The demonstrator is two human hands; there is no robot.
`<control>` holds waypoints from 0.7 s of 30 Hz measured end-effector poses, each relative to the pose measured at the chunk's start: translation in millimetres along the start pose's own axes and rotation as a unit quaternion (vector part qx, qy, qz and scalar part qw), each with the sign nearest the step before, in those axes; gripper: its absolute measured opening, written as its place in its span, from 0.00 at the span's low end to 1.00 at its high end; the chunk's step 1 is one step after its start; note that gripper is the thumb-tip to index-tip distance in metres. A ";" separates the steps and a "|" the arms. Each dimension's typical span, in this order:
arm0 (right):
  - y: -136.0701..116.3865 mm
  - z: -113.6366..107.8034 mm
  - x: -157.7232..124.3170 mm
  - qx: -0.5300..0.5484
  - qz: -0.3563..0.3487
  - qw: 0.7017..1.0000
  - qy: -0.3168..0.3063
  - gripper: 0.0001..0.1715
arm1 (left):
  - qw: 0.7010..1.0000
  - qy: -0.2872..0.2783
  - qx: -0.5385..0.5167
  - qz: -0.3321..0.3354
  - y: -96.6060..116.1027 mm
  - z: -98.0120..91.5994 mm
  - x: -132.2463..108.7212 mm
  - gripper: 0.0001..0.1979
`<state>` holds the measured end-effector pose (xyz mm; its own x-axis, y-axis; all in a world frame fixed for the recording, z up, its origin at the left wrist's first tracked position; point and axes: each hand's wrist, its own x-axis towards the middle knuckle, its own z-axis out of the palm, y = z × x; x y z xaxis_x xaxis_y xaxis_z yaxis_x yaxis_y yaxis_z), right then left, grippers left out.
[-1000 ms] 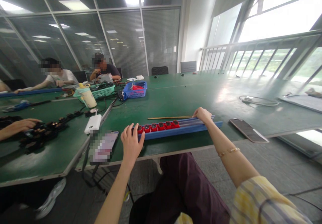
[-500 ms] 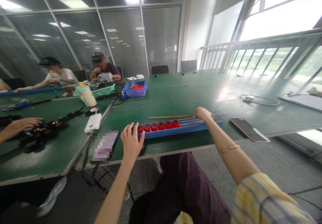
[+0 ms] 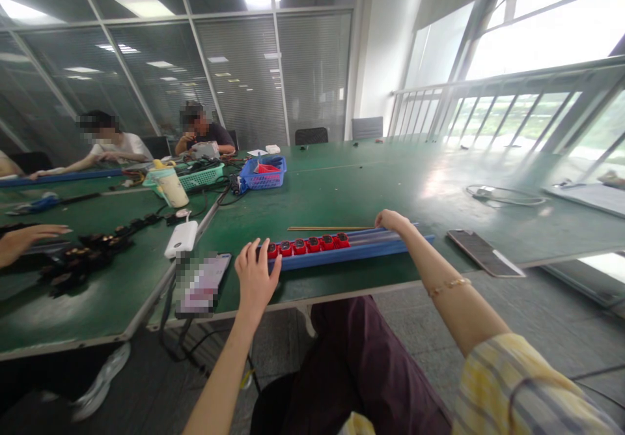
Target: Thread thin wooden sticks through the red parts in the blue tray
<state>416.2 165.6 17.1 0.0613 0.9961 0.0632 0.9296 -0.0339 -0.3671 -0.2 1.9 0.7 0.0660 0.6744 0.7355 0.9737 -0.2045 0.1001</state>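
Observation:
A long blue rail (image 3: 342,254) lies on the green table (image 3: 371,187) near its front edge. Several red round parts (image 3: 307,245) sit in a row in its left half. My left hand (image 3: 256,276) is wrapped round the rail's left end, fingers curled over it. My right hand (image 3: 392,221) rests on the rail further right, fingers bent down onto it. A thin brass-coloured rod (image 3: 329,228) lies on the table just behind the rail.
A phone (image 3: 485,252) lies right of the rail, another phone (image 3: 202,284) and a white power bank (image 3: 181,239) to its left. A blue basket (image 3: 263,174), green basket (image 3: 200,178) and cup (image 3: 170,187) stand further back. Other people sit at the left; one person's hand (image 3: 24,236) rests by dark parts.
My hands and the rail stay where they were. The other person's hand at the left edge has drawn back to the left, off the dark parts.

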 end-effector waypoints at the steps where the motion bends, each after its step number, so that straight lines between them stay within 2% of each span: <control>1: -0.1 -0.2 0.8 -0.003 0.002 1.000 -0.013 0.06 | 1.000 0.000 -0.001 0.000 0.0 0.0 -0.1 0.26; 5: 0.8 -0.6 2.2 -0.015 0.000 0.999 -0.048 0.05 | 1.000 -0.003 0.001 -0.002 0.4 0.3 -0.3 0.26; 13: 6.7 3.5 8.6 -0.041 -0.007 0.997 -0.069 0.05 | 1.000 -0.001 0.004 0.001 -0.3 0.6 -0.2 0.26; 21: 13.8 11.7 24.3 -0.082 -0.013 0.991 -0.103 0.13 | 1.000 0.000 0.010 0.002 -0.3 0.6 0.0 0.26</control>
<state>426.3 190.2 2.8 -0.0230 0.9916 -0.1271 0.9777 -0.0042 -0.2101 -0.4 2.4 0.2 0.0706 0.6735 0.7358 0.9778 -0.1928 0.0826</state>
